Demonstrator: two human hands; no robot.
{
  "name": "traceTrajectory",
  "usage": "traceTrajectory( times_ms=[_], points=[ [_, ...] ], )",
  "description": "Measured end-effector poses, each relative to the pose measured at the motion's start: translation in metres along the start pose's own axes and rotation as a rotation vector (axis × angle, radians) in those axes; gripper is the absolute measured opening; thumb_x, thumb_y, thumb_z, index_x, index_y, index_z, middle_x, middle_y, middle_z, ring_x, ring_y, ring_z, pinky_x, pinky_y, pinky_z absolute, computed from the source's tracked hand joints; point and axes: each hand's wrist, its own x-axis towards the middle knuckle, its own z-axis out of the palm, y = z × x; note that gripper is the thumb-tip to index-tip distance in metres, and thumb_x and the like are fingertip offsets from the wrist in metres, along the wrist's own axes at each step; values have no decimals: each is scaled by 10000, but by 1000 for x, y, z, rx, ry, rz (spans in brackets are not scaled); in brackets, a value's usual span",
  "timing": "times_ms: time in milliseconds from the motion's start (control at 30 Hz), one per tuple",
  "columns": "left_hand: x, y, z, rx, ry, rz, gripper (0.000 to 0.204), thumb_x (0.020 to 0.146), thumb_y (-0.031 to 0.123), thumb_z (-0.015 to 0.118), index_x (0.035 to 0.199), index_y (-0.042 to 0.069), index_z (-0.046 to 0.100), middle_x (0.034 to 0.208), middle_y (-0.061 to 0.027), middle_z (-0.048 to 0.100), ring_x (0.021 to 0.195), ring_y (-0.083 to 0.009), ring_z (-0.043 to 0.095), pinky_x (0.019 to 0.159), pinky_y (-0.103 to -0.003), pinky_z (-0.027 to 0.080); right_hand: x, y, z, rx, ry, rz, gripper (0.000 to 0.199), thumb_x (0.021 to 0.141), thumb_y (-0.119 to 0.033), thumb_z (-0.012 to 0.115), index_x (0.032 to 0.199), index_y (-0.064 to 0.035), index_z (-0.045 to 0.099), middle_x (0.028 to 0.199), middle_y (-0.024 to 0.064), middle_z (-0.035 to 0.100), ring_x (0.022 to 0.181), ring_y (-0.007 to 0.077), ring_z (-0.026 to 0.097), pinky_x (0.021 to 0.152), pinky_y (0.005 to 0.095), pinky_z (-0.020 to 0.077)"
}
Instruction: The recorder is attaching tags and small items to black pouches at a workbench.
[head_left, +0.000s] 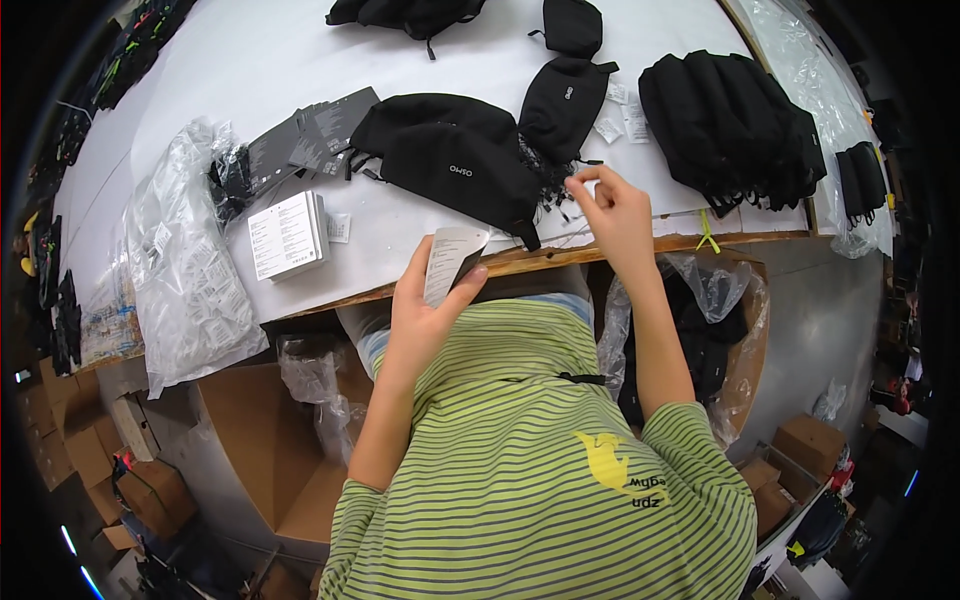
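Observation:
My left hand [420, 318] is closed around a small printed card [450, 264], white with a dark part, held upright at the table's front edge. To its right, my right hand [620, 218] hovers over the edge with thumb and forefinger pinched together. Whatever is in that pinch is too small to make out. Just beyond those fingertips lies a tangle of thin black cords [548, 178]. A large black zip pouch [450, 155] rests on the table in front of my hands, and a smaller black pouch [565, 105] lies behind the cords.
Left of the pouch stand a stack of white printed cards [285, 238] and fanned dark cards [335, 125]. A clear bag of small packets [190, 260] hangs over the edge. Black pouches [730, 125] are piled at right. Open cartons [265, 440] stand below the table [480, 50].

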Motion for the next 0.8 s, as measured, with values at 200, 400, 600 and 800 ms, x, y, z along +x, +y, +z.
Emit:
traceTrajectory(
  times_ms=[200,400,600,800],
  points=[
    [-3,-6,4,-10,-32,-86,317,827,151,692,1079,13,557,909,-28,628,830,-86,555,753,-228,437,33,71,-18,44,111,29,109,862,-103,605,939,-33,570,524,9,470,477,87,382,486,269,321],
    [-1,-12,9,-22,-49,-137,302,839,152,674,1077,4,561,895,-24,605,806,-93,550,744,-228,430,27,84,-52,-14,130,59,208,838,-41,583,1045,-46,578,631,28,601,508,45,430,515,209,337],
    [4,-10,6,110,-66,18,227,851,115,648,1009,-30,575,874,-22,534,760,-97,521,700,-213,409,-6,16,-34,453,0,175,263,819,-24,593,1079,-31,553,736,28,595,591,44,470,545,175,360],
    [-1,-4,15,-27,14,-74,206,868,52,619,1060,-2,565,910,-16,543,806,-73,514,717,-174,399,-40,-35,8,774,-304,106,344,804,-40,591,1135,-33,496,727,23,544,629,55,486,552,179,373]
  ],
)
